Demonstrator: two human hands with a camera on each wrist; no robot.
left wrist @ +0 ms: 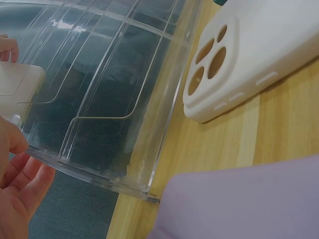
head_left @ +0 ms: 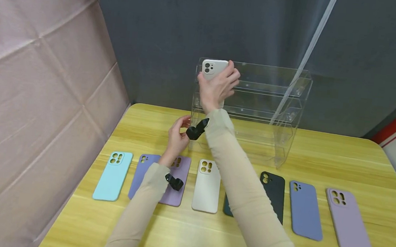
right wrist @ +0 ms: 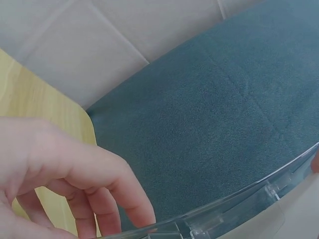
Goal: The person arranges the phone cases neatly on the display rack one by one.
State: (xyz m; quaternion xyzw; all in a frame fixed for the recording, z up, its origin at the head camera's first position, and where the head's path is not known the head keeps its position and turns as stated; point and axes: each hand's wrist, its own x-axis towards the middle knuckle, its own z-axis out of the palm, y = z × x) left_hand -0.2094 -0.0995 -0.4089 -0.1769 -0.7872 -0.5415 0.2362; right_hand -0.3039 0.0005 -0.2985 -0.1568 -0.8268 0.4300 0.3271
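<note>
My right hand (head_left: 218,86) grips a white phone case (head_left: 218,65) by its sides, its camera cutouts facing me. The case stands upright at the top left of a clear acrylic display stand (head_left: 257,67), overlapping its upper tier in the head view. Lower down, my left hand (head_left: 176,139) holds the stand's left side edge, thumb on one side and fingers on the other, as the left wrist view shows. In the right wrist view, the left hand (right wrist: 75,169) curls at the clear edge; only a bit of the right hand (right wrist: 315,163) shows at the border.
A row of phone cases lies in front of the stand: turquoise (head_left: 111,181), purple (head_left: 141,173), lilac (head_left: 178,197), white (head_left: 206,194), dark ones including a black case (head_left: 275,190), blue (head_left: 305,211) and pale purple (head_left: 350,227). A grey curtain (head_left: 156,36) hangs behind the wooden table (head_left: 187,237).
</note>
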